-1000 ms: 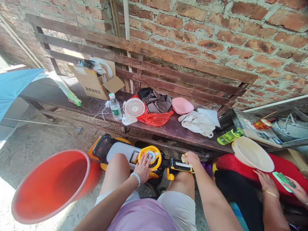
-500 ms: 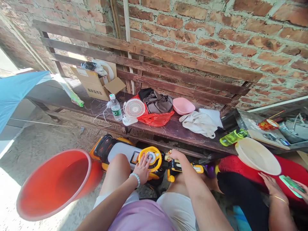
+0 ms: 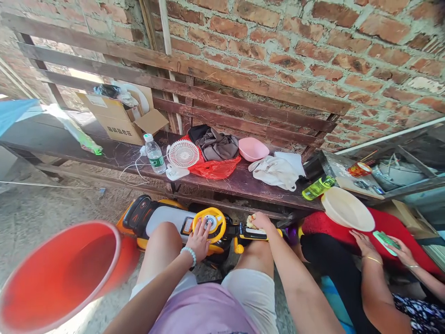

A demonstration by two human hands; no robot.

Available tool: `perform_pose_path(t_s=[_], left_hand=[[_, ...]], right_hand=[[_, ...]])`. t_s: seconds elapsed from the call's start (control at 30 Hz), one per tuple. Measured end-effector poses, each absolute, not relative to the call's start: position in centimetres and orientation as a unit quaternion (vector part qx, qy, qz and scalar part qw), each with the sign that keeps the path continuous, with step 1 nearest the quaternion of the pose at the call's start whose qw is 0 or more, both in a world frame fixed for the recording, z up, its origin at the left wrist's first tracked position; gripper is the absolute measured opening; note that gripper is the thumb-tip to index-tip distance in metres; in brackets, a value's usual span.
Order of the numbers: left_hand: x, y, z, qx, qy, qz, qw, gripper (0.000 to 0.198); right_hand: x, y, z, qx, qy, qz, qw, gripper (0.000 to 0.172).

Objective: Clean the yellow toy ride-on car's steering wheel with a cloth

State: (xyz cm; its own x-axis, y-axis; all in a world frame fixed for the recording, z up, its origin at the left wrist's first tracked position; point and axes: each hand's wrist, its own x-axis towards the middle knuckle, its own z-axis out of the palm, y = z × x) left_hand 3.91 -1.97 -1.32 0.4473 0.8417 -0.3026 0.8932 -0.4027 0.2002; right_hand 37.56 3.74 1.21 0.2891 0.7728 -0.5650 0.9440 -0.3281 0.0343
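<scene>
A yellow, black and white ride-on toy vehicle [image 3: 162,220] stands between my knees and the bench. My left hand [image 3: 199,243], a beaded bracelet at its wrist, lies on the yellow steering wheel [image 3: 219,214] with its fingers stretched over the hub. A crumpled, yellowish patterned cloth [image 3: 251,220] is gripped in my right hand [image 3: 263,221]. That hand rests at the black and yellow arm [image 3: 255,235] on the toy's right end, the cloth against it. My right fingertips are partly hidden.
On the wooden bench [image 3: 229,192] are a carton [image 3: 116,125], water bottle [image 3: 155,155], fan [image 3: 183,154] and pink bowl [image 3: 253,149]. An orange tub [image 3: 114,260] stands left. At right, another person's hand [image 3: 401,253] holds a green brush [image 3: 385,242] near a cream basin [image 3: 347,211].
My right hand has moved rightward along the toy's arm with the cloth. My left hand stays on the steering wheel. The view has turned right, showing more of the other person.
</scene>
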Motion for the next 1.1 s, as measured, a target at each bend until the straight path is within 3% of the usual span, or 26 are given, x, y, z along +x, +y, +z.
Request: perform_pose_path(t_s=[0.17, 0.3, 0.53, 0.67, 1.1], left_hand=[[4.0, -1.8, 0.1, 0.827, 0.519, -0.101, 0.192, 0.077], [4.0, -1.8, 0.1, 0.826, 0.516, -0.092, 0.209, 0.081], [3.8, -1.9, -0.2, 0.824, 0.518, -0.073, 0.218, 0.081], [3.3, -1.8, 0.2, 0.833, 0.501, -0.079, 0.223, 0.080], [2.3, -0.9, -1.0, 0.853, 0.469, -0.064, 0.218, 0.081]], right_hand=[[33.7, 6.5, 2.1, 0.734, 0.603, -0.266, 0.163, 0.021], [30.7, 8.7, 2.9, 0.718, 0.637, -0.230, 0.162, 0.032], [23.9, 6.7, 1.7, 0.655, 0.679, -0.199, 0.266, 0.034], [23.3, 4.9, 1.8, 0.625, 0.704, -0.169, 0.291, 0.025], [24.0, 2.8, 4.6, 0.518, 0.802, -0.142, 0.260, 0.024]])
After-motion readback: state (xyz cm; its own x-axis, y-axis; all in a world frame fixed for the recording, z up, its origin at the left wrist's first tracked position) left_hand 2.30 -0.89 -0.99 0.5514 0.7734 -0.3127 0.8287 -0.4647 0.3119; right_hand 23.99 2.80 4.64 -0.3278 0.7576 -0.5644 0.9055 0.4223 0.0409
